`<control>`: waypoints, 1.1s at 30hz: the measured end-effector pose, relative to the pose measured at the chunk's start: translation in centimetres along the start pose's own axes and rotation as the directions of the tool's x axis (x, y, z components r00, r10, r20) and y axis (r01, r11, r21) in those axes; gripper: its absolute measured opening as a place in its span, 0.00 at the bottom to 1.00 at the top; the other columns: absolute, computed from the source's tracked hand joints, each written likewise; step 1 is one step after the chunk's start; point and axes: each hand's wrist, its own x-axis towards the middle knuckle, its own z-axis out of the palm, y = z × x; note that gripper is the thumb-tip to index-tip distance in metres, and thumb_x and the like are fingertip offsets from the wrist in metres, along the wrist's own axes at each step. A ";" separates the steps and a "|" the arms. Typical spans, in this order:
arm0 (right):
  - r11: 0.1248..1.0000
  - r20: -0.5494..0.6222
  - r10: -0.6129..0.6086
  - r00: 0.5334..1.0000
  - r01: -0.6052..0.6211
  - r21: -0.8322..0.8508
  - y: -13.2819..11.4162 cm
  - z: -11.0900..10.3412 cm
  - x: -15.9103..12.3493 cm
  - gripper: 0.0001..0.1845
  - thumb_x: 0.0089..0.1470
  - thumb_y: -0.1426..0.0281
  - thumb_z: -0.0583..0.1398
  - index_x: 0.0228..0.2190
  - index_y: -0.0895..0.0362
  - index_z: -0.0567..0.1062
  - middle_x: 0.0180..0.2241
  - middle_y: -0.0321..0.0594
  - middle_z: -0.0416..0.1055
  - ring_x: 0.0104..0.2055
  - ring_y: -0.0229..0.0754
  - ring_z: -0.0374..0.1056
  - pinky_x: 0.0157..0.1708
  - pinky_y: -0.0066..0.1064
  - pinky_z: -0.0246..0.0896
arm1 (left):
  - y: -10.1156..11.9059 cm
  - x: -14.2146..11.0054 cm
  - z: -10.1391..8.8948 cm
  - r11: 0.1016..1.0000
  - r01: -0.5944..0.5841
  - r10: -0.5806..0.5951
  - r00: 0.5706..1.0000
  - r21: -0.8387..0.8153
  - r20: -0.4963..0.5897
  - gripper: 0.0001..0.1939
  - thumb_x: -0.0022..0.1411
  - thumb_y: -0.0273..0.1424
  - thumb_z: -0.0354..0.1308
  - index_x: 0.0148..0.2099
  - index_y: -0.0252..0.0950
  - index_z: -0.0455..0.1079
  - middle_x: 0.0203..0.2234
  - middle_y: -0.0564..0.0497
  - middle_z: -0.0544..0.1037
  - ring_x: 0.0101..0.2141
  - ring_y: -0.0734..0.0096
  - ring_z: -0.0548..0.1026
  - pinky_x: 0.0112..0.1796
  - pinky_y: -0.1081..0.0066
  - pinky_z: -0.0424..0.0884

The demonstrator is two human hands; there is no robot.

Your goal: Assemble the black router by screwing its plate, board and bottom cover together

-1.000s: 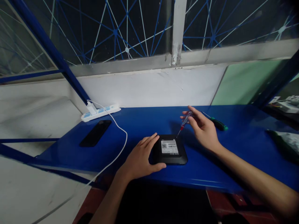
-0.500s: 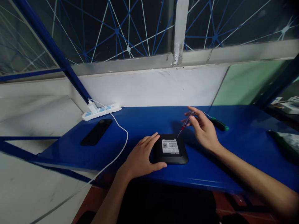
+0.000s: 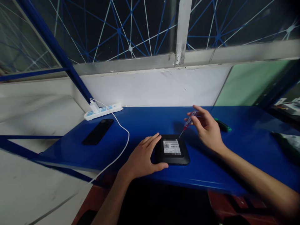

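A small black square device (image 3: 172,152) with a white label on top lies on the blue table (image 3: 145,125). My left hand (image 3: 142,159) rests against its left side, fingers curved round its edge and thumb along the front. My right hand (image 3: 207,129) pinches a thin screwdriver (image 3: 187,124) with a clear and red handle. Its tip points down at the device's far right corner.
A green-handled screwdriver (image 3: 222,125) lies behind my right hand. A black phone (image 3: 97,132) and a white power strip (image 3: 103,111) with a white charger cable (image 3: 122,140) sit at the left. A dark bag (image 3: 287,140) lies at the right edge. A white wall stands behind.
My right hand has shifted its fingers slightly on the thin screwdriver. The view has drifted a little; the left hand and the device stay put.
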 end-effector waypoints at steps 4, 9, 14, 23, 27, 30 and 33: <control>0.996 -0.041 -0.045 0.998 0.041 -0.079 0.2 0.0 0.2 0.18 0.58 0.61 0.63 0.50 0.52 0.74 0.34 0.37 0.74 0.34 0.41 0.75 0.38 0.38 0.74 | -0.1 0.1 0.1 1.000 -0.007 0.007 1.000 0.003 -0.005 0.49 0.57 0.53 0.64 0.72 0.42 0.47 0.70 0.46 0.55 0.67 0.51 0.56 0.64 0.51 0.58; 0.999 -0.018 -0.012 1.000 0.011 -0.038 -0.1 -0.2 0.2 0.18 0.61 0.59 0.60 0.51 0.51 0.74 0.39 0.40 0.75 0.38 0.42 0.77 0.39 0.38 0.75 | -0.1 0.1 0.0 1.000 0.011 -0.011 1.000 -0.005 0.016 0.50 0.56 0.54 0.63 0.72 0.40 0.47 0.70 0.45 0.54 0.67 0.49 0.55 0.64 0.50 0.58; 0.999 0.030 0.019 0.999 -0.020 0.048 -0.3 -0.1 0.0 0.20 0.65 0.60 0.55 0.57 0.48 0.70 0.53 0.44 0.72 0.45 0.45 0.78 0.45 0.42 0.75 | 0.1 0.0 -0.1 1.000 0.005 -0.005 1.000 -0.010 0.012 0.49 0.56 0.54 0.63 0.71 0.41 0.47 0.70 0.44 0.54 0.67 0.48 0.56 0.64 0.48 0.58; 0.998 -0.053 -0.005 0.999 0.001 -0.062 -0.1 -0.2 0.3 0.17 0.57 0.60 0.64 0.47 0.52 0.74 0.32 0.36 0.74 0.32 0.41 0.75 0.36 0.37 0.74 | 0.0 -0.1 0.0 1.000 -0.012 0.011 1.000 -0.027 -0.012 0.49 0.57 0.52 0.64 0.72 0.44 0.46 0.70 0.45 0.55 0.67 0.47 0.56 0.63 0.48 0.59; 0.999 0.000 0.014 1.000 -0.014 -0.034 -0.2 -0.3 0.1 0.18 0.62 0.59 0.59 0.51 0.51 0.73 0.40 0.40 0.76 0.36 0.41 0.77 0.37 0.37 0.74 | 0.0 -0.1 0.0 1.000 -0.003 0.003 1.000 -0.023 -0.008 0.49 0.56 0.53 0.64 0.72 0.43 0.47 0.70 0.45 0.55 0.67 0.48 0.56 0.64 0.49 0.58; 0.999 0.021 0.018 1.000 -0.017 -0.045 -0.3 -0.3 0.0 0.19 0.63 0.59 0.58 0.53 0.49 0.71 0.44 0.41 0.76 0.36 0.41 0.77 0.39 0.38 0.75 | 0.0 -0.1 0.1 1.000 -0.009 0.009 1.000 -0.024 -0.010 0.49 0.57 0.53 0.64 0.72 0.42 0.47 0.70 0.45 0.54 0.67 0.49 0.56 0.64 0.50 0.57; 0.999 0.029 0.016 0.999 -0.015 -0.040 -0.2 -0.3 -0.1 0.21 0.62 0.59 0.58 0.55 0.49 0.71 0.45 0.41 0.75 0.36 0.41 0.77 0.39 0.39 0.75 | 0.0 0.0 0.1 1.000 -0.004 0.004 1.000 -0.019 -0.003 0.49 0.57 0.53 0.64 0.72 0.41 0.47 0.70 0.45 0.54 0.67 0.49 0.55 0.65 0.50 0.57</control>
